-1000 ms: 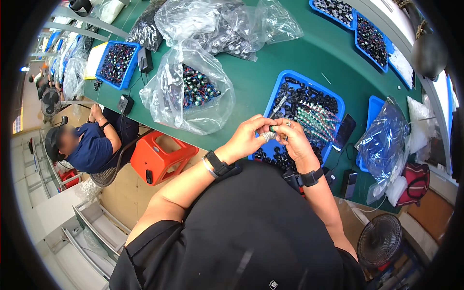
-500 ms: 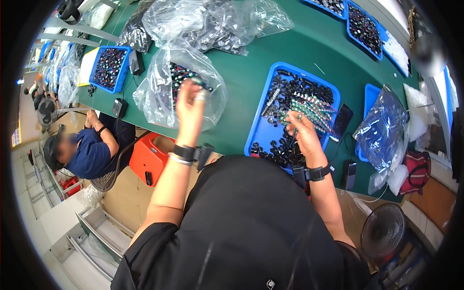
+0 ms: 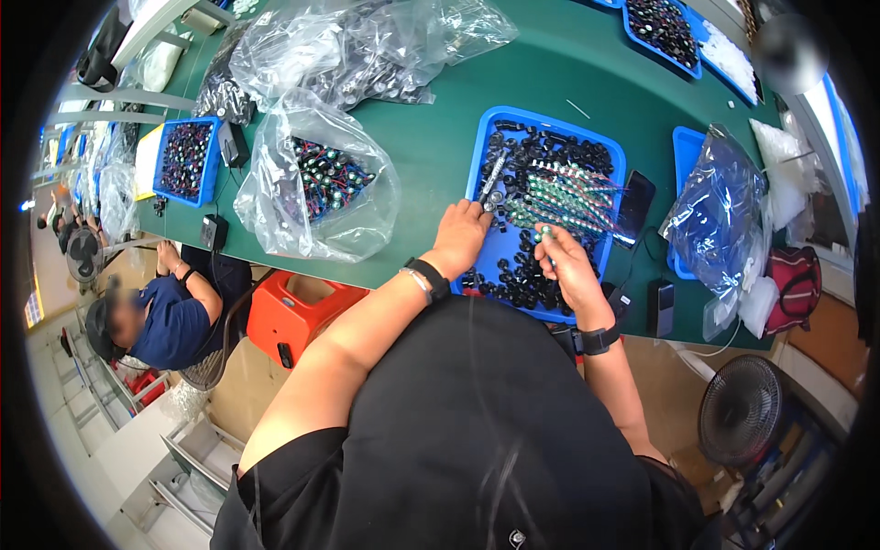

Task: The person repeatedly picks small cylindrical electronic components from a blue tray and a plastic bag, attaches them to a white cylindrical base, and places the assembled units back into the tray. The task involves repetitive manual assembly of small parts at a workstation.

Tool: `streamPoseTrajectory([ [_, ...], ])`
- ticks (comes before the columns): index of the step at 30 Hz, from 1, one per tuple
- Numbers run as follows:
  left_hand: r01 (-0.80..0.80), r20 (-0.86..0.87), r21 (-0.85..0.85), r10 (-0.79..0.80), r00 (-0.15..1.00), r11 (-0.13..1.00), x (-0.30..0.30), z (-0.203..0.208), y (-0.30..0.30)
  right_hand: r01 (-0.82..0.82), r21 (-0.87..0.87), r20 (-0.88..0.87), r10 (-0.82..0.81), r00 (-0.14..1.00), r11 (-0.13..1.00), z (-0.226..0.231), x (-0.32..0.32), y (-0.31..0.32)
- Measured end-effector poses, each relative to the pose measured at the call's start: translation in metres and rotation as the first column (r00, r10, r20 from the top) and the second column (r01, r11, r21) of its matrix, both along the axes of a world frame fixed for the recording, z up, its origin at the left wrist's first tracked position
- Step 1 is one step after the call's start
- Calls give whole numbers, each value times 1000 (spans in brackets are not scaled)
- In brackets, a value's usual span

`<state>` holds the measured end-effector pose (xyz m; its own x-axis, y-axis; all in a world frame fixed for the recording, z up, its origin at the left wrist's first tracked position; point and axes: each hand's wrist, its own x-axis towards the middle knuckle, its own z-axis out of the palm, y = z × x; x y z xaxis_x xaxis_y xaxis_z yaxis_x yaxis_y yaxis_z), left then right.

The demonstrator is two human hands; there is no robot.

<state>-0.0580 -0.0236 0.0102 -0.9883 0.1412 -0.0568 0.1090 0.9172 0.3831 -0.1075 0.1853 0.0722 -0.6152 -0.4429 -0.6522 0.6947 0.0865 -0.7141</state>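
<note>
Over the left side of a blue tray point(image 3: 616, 158), my left hand point(image 3: 461, 235) has its fingers bent and close together. Its fingertips are among small black round caps point(image 3: 570, 149); what they hold, if anything, is hidden. My right hand point(image 3: 570, 268) pinches a small round green part point(image 3: 544, 233) between thumb and fingers above the tray. Beside it, rows of green round parts with thin wires point(image 3: 564, 194) lie on the caps. A silvery pen-like tool point(image 3: 495, 170) lies at the tray's left side, near my left fingertips.
Left on the green table point(image 3: 440, 137) sits an open clear bag point(image 3: 376, 215) of wired parts. A phone point(image 3: 635, 203) lies by the tray's right edge. Farther right are a bagged blue tray point(image 3: 683, 151) and a fan point(image 3: 741, 410). Another person point(image 3: 183, 302) sits at left.
My left hand has come from the clear bag across to the tray's left side. My right hand stays over the tray with the small green part now showing at its fingertips.
</note>
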Motion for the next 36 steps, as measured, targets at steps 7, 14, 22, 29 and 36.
streamPoseTrajectory([
  [7, -4, 13, -5, 4, 1000, 1000, -6, -6, 3, -1, -82, 17, 3, 1000, 997, -1, 7, -1],
  [14, -575, 578, 628, 180, 796, 525, 1, 34, -13, -93, -143, -79, 83, 993, 985, 4, -1, -6],
  [22, -665, 667, 744, -116, 736, 61, -9, 92, -18, -124, -117, -180, 102, 978, 985, 25, -12, -22],
  [29, -649, 645, 761, -120, 755, 5, -6, 93, -10, -115, -95, -215, 92, 972, 989, 24, -10, -31],
  [36, -643, 643, 765, -51, 764, 28, -6, 94, -8, -93, -33, -211, 84, 974, 995, 13, -5, -38],
])
